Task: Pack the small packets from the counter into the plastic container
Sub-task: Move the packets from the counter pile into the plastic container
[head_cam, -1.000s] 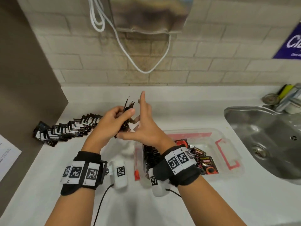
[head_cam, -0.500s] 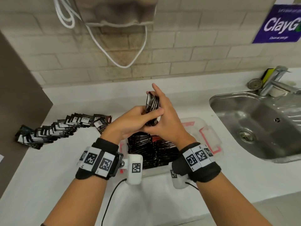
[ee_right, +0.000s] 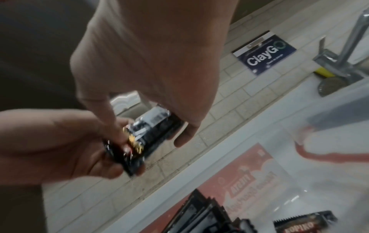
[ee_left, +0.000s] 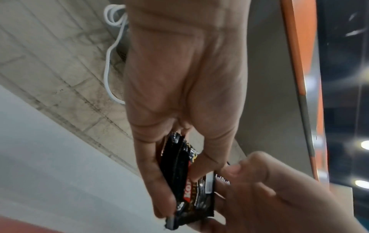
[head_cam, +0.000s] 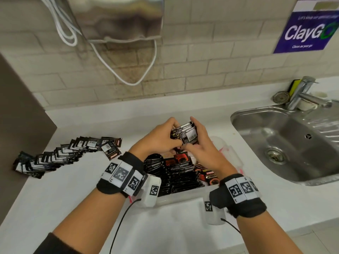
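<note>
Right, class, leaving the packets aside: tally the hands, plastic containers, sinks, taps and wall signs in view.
Hands: 2 (left hand, right hand, both gripping packet stack)
Plastic container: 1
Sink: 1
Tap: 1
Wall sign: 1
Total: 6

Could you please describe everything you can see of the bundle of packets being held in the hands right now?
The bundle of packets is a small stack of flat, glossy black sachets with white barcode panels and red and gold print. It is held in the air above the plastic container, its layered edges fanned slightly. The left hand grips it from the left, thumb and fingers curled around it, and the right hand clasps its right side.
</note>
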Available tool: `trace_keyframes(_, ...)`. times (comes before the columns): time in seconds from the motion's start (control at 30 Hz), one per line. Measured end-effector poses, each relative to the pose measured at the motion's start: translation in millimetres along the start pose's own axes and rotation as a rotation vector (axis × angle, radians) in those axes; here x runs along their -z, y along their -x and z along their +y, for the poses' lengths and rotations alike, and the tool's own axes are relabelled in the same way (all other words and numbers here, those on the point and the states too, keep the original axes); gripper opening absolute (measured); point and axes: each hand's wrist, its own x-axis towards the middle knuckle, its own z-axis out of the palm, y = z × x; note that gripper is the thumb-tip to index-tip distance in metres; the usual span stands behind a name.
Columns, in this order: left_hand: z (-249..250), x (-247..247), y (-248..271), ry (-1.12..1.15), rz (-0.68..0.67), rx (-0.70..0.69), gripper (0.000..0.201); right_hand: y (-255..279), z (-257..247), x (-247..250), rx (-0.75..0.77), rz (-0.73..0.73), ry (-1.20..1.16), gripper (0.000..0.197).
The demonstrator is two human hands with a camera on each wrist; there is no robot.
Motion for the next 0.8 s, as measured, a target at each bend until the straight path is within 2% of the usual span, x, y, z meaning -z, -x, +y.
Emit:
trace_keyframes(0.1, -10.9, -4.5, -5.3, -0.146, 0.024, -0.001, 0.034, 2.3, 12.4, 10.5, 0.008, 0.062, 0.015, 0.053)
trace_keyframes(0.33, -31.6, -18.9, -10.5, -0.334, 0.029, 0.035, 0.032, 8.6, 41.5, 3.5, -0.047, 0.169, -0.017, 0.02)
trace_keyframes(0.57, -34.9, -27.4, -11.9, -0.417, -0.001, 0.056, 0.042, 6.6, 59.1, -8.1, -0.091, 0.274, 0.011, 0.016)
trace_keyframes(0.8, -36.5, -29.7, -11.1, -0.532, -0.027, 0.116, 0.04, 6.6, 67.2, -10.6, -0.117, 0.2, 0.057, 0.013)
